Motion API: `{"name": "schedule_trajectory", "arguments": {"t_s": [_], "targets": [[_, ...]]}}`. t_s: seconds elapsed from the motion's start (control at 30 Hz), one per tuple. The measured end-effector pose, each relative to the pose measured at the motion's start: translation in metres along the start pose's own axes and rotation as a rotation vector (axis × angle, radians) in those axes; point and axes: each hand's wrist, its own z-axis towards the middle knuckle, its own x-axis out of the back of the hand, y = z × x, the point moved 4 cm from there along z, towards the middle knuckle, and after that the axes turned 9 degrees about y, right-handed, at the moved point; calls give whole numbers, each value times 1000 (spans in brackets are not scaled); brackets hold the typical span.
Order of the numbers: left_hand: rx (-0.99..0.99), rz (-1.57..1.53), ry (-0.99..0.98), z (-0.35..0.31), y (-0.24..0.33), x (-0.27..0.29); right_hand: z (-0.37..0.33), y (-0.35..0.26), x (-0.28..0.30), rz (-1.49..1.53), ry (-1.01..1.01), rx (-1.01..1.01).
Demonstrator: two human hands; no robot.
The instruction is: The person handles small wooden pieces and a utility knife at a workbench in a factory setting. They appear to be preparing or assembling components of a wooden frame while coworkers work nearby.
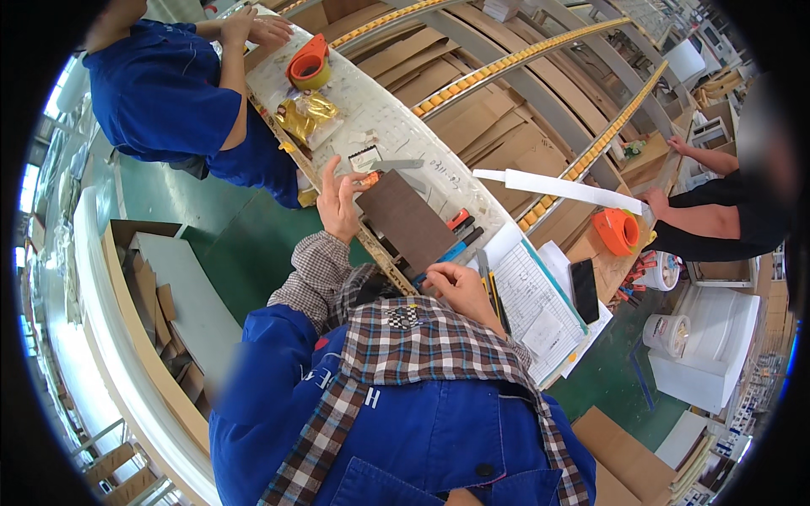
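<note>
A flat dark brown panel [407,221] lies at a slant on the workbench in front of me, close to its near edge. My left hand [340,201] is at the panel's far left corner. One finger points up and away; the other fingertips close on a small orange thing [370,179] whose kind I cannot make out. My right hand [462,291] is beside the near right corner, its fingers curled in a pinch. What they grip is hidden. Just past them lie a blue pen-like tool [460,246] and a red and black one [460,220].
On the white bench [380,118] are an orange tape dispenser [309,63] and a gold plastic bag [305,116]. To the right lie a clipboard of papers [531,291], a phone [583,291] and another orange dispenser [616,231]. Co-workers stand at left and right. Roller rails [506,63] run beyond.
</note>
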Motion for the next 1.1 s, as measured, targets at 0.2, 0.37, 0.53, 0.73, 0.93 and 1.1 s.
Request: {"name": "schedule_trajectory", "arguments": {"t_s": [0.2, 0.37, 0.53, 0.73, 0.93, 1.1], "targets": [[7, -22, -19, 0, 6, -1, 1, 2, 0, 2, -4, 1], [13, -37, -19, 0, 9, 1, 0, -3, 0, -7, 2, 0], [38, -42, 4, 0, 6, 1, 0, -3, 0, -13, 0, -6], [34, -41, 3, 0, 3, 0, 0, 0, -1, 2, -2, 0], [13, -29, 1, 0, 1, 0, 0, 0, -1, -1, -6, 13], [23, -24, 1, 0, 4, 0, 0, -1, -1, 10, -9, 31]]}}
